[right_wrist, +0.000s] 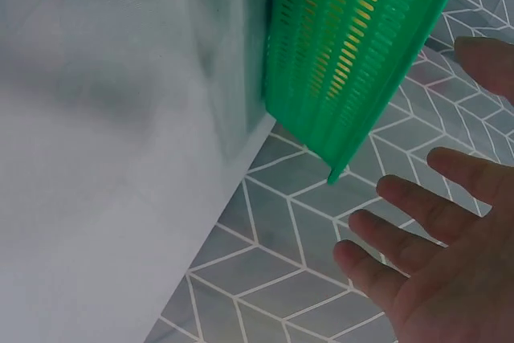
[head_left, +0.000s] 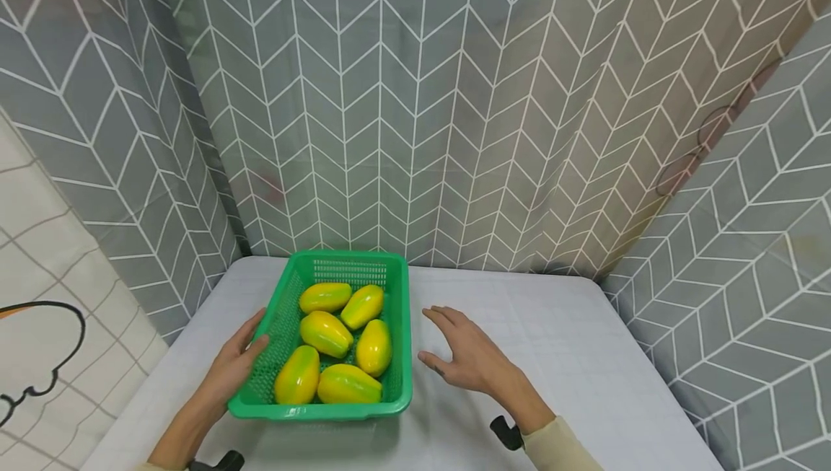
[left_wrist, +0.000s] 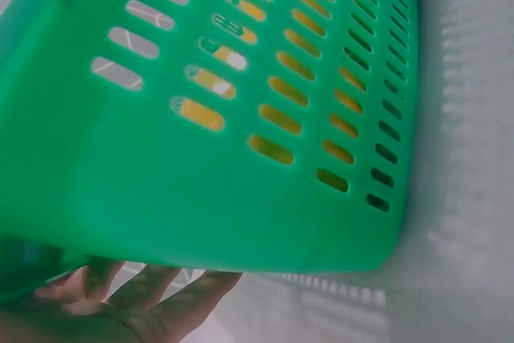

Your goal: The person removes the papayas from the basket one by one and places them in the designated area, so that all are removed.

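A green plastic basket (head_left: pixel 410 341) with slotted walls stands on the white-covered table and holds several glossy yellow-green fruits that look like papayas (head_left: pixel 327 334). At its left long side my left hand (head_left: pixel 230 370) grips the rim, thumb over the edge and fingers along the outside. In the left wrist view, those fingers (left_wrist: pixel 189 303) reach past the basket's wall (left_wrist: pixel 161 190), partly hidden by it. My right hand (head_left: pixel 467 352) hovers to the right of the basket, apart from it, with fingers spread and nothing held. The right wrist view shows its fingers (right_wrist: pixel 418 210) extended beside the basket (right_wrist: pixel 345 62).
The white cloth (head_left: pixel 532 341) covers the table, which ends at a grey curtain (head_left: pixel 415 110) with white zigzag lines behind. Similar curtain (head_left: pixel 753 262) hangs along the right side. A pale checked cloth (head_left: pixel 58 291) hangs at the left.
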`<act>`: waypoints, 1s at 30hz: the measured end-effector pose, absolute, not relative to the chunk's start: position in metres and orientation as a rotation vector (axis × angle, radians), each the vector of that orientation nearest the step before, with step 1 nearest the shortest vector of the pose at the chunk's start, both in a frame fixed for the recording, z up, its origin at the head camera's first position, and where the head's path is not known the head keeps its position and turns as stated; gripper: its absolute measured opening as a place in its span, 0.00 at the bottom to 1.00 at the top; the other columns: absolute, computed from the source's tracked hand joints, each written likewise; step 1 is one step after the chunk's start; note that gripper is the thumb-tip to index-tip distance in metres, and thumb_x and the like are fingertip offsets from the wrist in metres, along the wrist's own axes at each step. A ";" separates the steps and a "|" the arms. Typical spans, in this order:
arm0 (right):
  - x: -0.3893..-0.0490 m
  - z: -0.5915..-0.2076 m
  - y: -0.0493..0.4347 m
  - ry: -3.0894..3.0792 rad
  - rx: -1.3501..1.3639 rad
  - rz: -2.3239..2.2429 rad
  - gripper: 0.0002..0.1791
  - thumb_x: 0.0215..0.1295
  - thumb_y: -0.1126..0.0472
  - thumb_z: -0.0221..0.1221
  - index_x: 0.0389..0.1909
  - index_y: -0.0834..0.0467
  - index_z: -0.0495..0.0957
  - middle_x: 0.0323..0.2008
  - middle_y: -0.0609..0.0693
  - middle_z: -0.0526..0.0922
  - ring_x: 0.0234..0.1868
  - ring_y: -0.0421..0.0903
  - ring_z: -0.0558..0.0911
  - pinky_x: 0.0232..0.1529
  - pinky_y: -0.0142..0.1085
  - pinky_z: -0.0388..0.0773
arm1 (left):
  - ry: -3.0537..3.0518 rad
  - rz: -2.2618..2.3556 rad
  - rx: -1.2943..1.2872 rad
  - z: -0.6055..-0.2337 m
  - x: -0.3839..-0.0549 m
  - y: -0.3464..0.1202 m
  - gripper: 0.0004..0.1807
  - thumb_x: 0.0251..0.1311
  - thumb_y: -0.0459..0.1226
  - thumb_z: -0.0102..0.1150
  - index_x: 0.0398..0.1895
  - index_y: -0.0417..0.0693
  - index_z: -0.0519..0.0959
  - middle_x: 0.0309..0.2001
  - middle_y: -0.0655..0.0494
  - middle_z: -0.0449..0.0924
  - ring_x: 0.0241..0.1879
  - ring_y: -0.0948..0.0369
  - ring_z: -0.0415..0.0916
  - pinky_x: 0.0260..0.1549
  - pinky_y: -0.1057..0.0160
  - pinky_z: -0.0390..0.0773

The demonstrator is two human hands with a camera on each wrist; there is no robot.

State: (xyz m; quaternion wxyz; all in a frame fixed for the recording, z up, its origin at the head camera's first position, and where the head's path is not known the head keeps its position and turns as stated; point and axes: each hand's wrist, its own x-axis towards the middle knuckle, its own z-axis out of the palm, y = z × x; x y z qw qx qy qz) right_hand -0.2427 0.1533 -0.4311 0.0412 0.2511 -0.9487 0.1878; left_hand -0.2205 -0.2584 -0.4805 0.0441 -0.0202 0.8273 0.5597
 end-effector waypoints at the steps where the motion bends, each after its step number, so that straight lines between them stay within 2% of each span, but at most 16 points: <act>1: -0.243 -0.431 0.153 -2.899 0.781 0.572 0.40 0.72 0.41 0.65 0.79 0.51 0.67 0.77 0.55 0.71 0.78 0.58 0.72 0.74 0.58 0.73 | 2.529 1.709 -0.062 -0.480 -0.220 -0.256 0.37 0.86 0.46 0.37 0.88 0.49 0.38 0.87 0.35 0.38 0.84 0.31 0.40 0.72 0.36 0.67; 5: -0.243 -0.429 0.152 -2.882 0.833 0.557 0.40 0.72 0.42 0.65 0.79 0.52 0.67 0.77 0.55 0.71 0.79 0.59 0.71 0.74 0.59 0.72 | 2.523 1.721 -0.050 -0.480 -0.220 -0.248 0.36 0.86 0.46 0.38 0.88 0.49 0.39 0.87 0.35 0.39 0.84 0.31 0.43 0.70 0.39 0.71; 7: -0.243 -0.429 0.151 -2.878 0.851 0.557 0.40 0.72 0.41 0.66 0.79 0.52 0.67 0.78 0.55 0.71 0.79 0.60 0.70 0.74 0.59 0.72 | 2.514 1.732 -0.044 -0.480 -0.220 -0.244 0.36 0.86 0.45 0.38 0.88 0.49 0.39 0.87 0.35 0.38 0.84 0.31 0.44 0.70 0.38 0.72; 13: -0.245 -0.429 0.150 -2.878 0.889 0.539 0.40 0.72 0.41 0.65 0.79 0.54 0.67 0.78 0.56 0.70 0.80 0.61 0.69 0.75 0.59 0.71 | 2.491 1.744 -0.073 -0.481 -0.219 -0.233 0.36 0.86 0.44 0.37 0.89 0.51 0.38 0.88 0.38 0.37 0.85 0.31 0.41 0.74 0.32 0.66; 19: -0.245 -0.429 0.147 -2.881 0.932 0.571 0.40 0.73 0.42 0.65 0.79 0.53 0.66 0.79 0.58 0.69 0.80 0.61 0.68 0.75 0.59 0.71 | 2.505 1.736 -0.110 -0.481 -0.216 -0.228 0.36 0.86 0.44 0.37 0.89 0.52 0.39 0.88 0.40 0.37 0.85 0.32 0.41 0.75 0.30 0.63; 30: -0.246 -0.429 0.144 -2.928 0.938 0.601 0.40 0.73 0.42 0.64 0.79 0.52 0.66 0.80 0.58 0.68 0.81 0.60 0.67 0.75 0.59 0.71 | 2.491 1.760 -0.113 -0.480 -0.214 -0.226 0.36 0.86 0.44 0.38 0.89 0.53 0.39 0.88 0.40 0.38 0.84 0.33 0.44 0.75 0.30 0.63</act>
